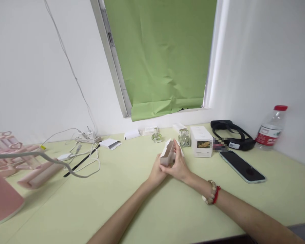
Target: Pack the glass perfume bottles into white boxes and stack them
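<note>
Above the pale green table, a small white cardboard box [165,157] with its flaps open is held between both hands. My left hand [156,172] is closed around its lower left side, most of its fingers hidden behind the box. On the right side, the thumb and fingers of my right hand [180,167] grip the box, with the fingertips near its top edge. Just behind the hands stands a small glass bottle [157,136]. A group of similar glass bottles [184,138] stands to the right, beside a larger white box [201,142] with a picture on its front.
White cartons [110,143] and folded card [132,134] lie along the wall. At right are a phone [242,166], a black headset [232,135] and a red-capped water bottle [269,130]. Cables, a power strip [87,138] and a pink object [5,196] occupy the left.
</note>
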The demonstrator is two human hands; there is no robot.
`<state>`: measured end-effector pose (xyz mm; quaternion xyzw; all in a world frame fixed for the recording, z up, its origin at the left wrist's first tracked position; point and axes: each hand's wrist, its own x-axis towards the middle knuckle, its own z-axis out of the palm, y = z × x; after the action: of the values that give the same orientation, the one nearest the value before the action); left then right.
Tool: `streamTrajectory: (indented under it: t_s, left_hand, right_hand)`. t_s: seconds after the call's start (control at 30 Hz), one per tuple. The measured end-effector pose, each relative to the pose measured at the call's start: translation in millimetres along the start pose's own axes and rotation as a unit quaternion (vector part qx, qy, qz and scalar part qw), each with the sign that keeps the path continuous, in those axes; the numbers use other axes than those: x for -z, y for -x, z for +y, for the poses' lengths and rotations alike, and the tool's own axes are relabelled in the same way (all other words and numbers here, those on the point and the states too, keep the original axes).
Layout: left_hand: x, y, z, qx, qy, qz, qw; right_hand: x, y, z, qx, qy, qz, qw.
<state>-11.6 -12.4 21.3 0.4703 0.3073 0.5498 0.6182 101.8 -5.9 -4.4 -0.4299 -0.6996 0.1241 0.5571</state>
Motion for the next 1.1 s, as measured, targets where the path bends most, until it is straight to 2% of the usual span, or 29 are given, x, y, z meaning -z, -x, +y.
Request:
streamTrajectory:
  t_s: [0.13, 0.23, 0.3, 0.43, 0.6, 0.8, 0.93, 1.0, 1.1]
  left_hand:
    - [-11.4, 7.8, 2.7, -0.027, -0.037, -0.062, 0.997]
    - [-13.2, 8.9, 0.4, -0.029, -0.029, -0.050, 0.998]
    - [-11.0, 7.6, -3.6, -0.054, -0.036, -0.047, 0.997]
    - [-2.6, 3.9, -12.5, -0.101, -0.099, -0.064, 0.988]
    - [2.9, 4.1, -15.4, -0.134, -0.153, -0.067, 0.977]
    - [-2.4, 5.2, -12.6, -0.105, -0.123, -0.064, 0.985]
    - [-1.2, 5.3, -14.7, -0.109, -0.113, -0.048, 0.986]
    - [2.5, 4.9, -17.9, -0.122, -0.149, -0.036, 0.981]
    - [8.7, 3.3, -23.3, -0.165, -0.244, -0.034, 0.955]
  right_hand:
    - [-1.3, 0.5, 0.8, -0.001, -0.034, 0.010, 0.999]
    - [0.3, 0.7, -0.8, 0.005, -0.047, -0.005, 0.999]
    - [1.3, 0.6, -2.2, 0.012, -0.051, -0.005, 0.999]
    - [0.9, 0.1, -3.6, 0.017, -0.069, 0.001, 0.997]
    - [-0.5, 0.3, -2.0, 0.011, -0.086, -0.022, 0.996]
    - [1.1, 0.4, -0.2, 0.009, -0.016, -0.019, 1.000]
    - [2.1, 0.1, -0.4, -0.002, -0.028, -0.031, 0.999]
    - [1.3, 0.2, -0.1, -0.007, -0.033, -0.039, 0.999]
    - [-0.8, 0.8, 0.6, -0.012, -0.029, -0.040, 0.999]
